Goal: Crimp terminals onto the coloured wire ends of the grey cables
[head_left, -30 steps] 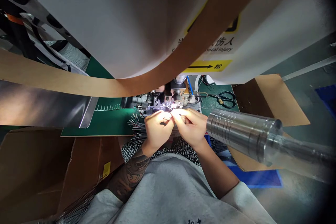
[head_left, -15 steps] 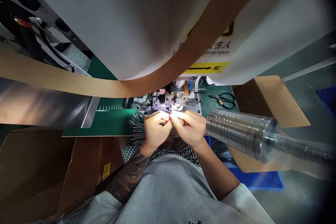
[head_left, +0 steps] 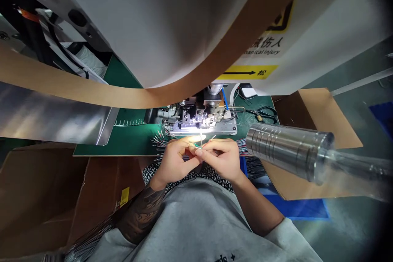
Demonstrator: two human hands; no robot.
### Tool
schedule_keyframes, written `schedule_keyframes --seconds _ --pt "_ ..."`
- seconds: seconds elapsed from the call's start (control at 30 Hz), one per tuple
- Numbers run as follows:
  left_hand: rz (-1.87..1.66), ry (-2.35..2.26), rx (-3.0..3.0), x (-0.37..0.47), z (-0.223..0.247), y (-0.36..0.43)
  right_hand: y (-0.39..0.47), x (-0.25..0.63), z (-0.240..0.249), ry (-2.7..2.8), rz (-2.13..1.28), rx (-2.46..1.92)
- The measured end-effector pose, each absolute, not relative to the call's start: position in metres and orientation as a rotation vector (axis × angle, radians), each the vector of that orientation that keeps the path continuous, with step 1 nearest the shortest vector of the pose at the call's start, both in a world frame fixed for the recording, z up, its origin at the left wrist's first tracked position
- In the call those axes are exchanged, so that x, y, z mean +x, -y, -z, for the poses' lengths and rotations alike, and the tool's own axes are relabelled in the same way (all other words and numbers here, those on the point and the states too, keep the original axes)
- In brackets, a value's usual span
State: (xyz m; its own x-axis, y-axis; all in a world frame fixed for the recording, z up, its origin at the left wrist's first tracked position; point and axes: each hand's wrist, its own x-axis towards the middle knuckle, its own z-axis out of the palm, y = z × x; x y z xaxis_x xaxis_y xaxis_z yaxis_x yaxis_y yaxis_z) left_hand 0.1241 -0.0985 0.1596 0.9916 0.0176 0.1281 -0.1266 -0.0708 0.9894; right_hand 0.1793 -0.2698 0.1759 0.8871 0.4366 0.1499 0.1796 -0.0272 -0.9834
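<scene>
Thin wires point(head_left: 198, 146), one of them green, run between my two hands just in front of the machine's lit tooling point(head_left: 205, 120). My left hand point(head_left: 176, 159) is closed, pinching the wires between thumb and fingers. Close beside it, my right hand point(head_left: 221, 159) is also closed in a pinch on the wires, and a wire end sticks up past its fingers. Both hands are apart from the tooling. A bundle of wires point(head_left: 158, 141) with bare-looking tips lies left of my left hand, and more coloured wires point(head_left: 242, 146) show beyond my right.
A metal lamp-like cylinder point(head_left: 288, 151) juts in at the right. Black-handled scissors point(head_left: 266, 114) lie on the green table point(head_left: 92, 150). A brown paper strip point(head_left: 123, 96) curves across the machine's white housing point(head_left: 159, 28). Cardboard boxes point(head_left: 331, 118) stand at both sides.
Both hands have drawn back from the tooling toward my body, with the wires still between them. The tooling and its front plate are more exposed. The view has shifted slightly.
</scene>
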Motion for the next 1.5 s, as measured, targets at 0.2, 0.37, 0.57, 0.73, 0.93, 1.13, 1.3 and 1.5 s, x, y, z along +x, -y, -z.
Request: schedule_keyframes --seconds 0.2,0.37,0.57,0.73,0.93,1.13,1.3,1.5 --pt "0.192 0.075 1.483 0.117 -0.16 0.093 0.271 0.179 -0.177 0.347 -0.487 -1.341" --pt "0.259 0.14 1.461 0.116 -0.166 0.092 0.272 0.174 -0.175 0.27 -0.608 -1.168" --pt "0.27 0.189 1.497 0.116 -0.168 0.091 0.271 0.174 -0.177 0.314 -0.649 -1.17" --pt "0.27 0.199 1.514 0.117 -0.167 0.09 0.271 0.175 -0.176 0.314 -0.635 -1.192" --pt "0.248 0.193 1.522 0.118 -0.167 0.09 0.274 0.176 -0.169 0.388 -0.649 -1.185" --pt "0.228 0.161 1.52 0.117 -0.167 0.092 0.276 0.178 -0.166 0.379 -0.633 -1.217" --pt "0.21 0.152 1.521 0.117 -0.166 0.094 0.277 0.18 -0.166 0.335 -0.644 -1.241" --pt "0.2 0.125 1.536 0.114 -0.165 0.097 0.278 0.183 -0.165 0.295 -0.646 -1.257"
